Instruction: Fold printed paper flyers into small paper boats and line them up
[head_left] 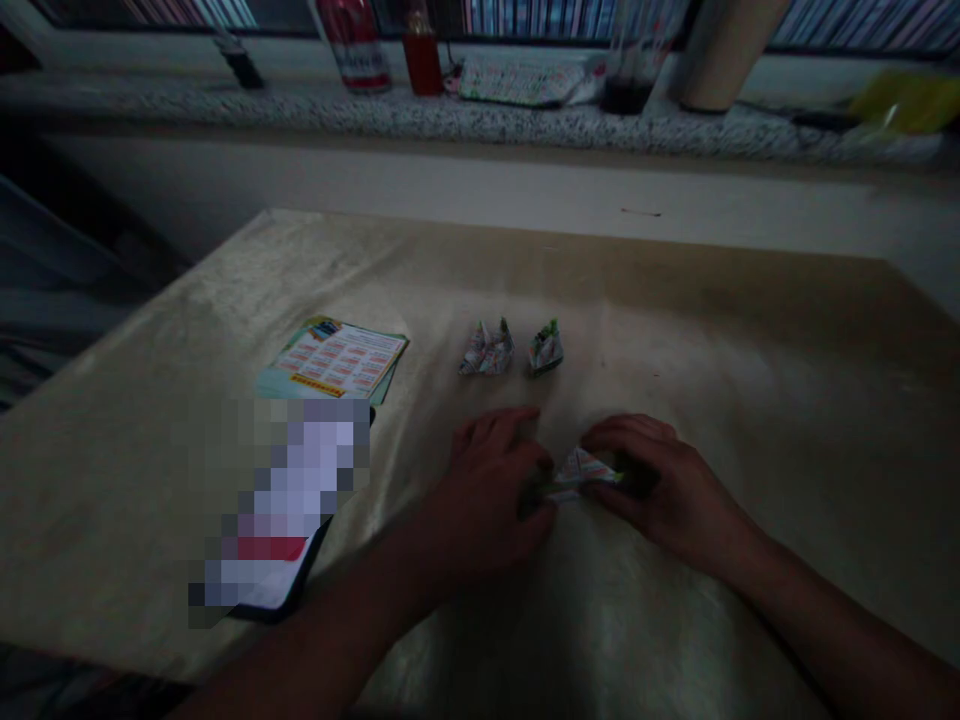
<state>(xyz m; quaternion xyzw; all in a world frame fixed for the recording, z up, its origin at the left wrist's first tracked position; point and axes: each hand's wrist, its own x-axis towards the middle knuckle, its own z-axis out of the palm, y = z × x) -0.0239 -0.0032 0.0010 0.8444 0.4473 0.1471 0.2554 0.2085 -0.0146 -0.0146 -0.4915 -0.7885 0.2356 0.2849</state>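
Observation:
Between my two hands, just above or on the table, is a small folded paper piece [579,468] with printed text and a pointed top. My left hand [495,475] closes on its left end, thumb below and fingers above. On the right end, my right hand [645,475] pinches it between thumb and fingers. Beyond my hands stand two folded paper figures: a wider one [487,350] with pointed tips and a smaller one [546,348] with a green edge.
A phone [292,510] with a blurred screen lies left of my left forearm. Behind it rests a stack of printed calendar sheets [341,355]. The pale table [675,330] reaches a wall, and bottles [356,50] and a glass [630,70] stand on the speckled windowsill [300,105].

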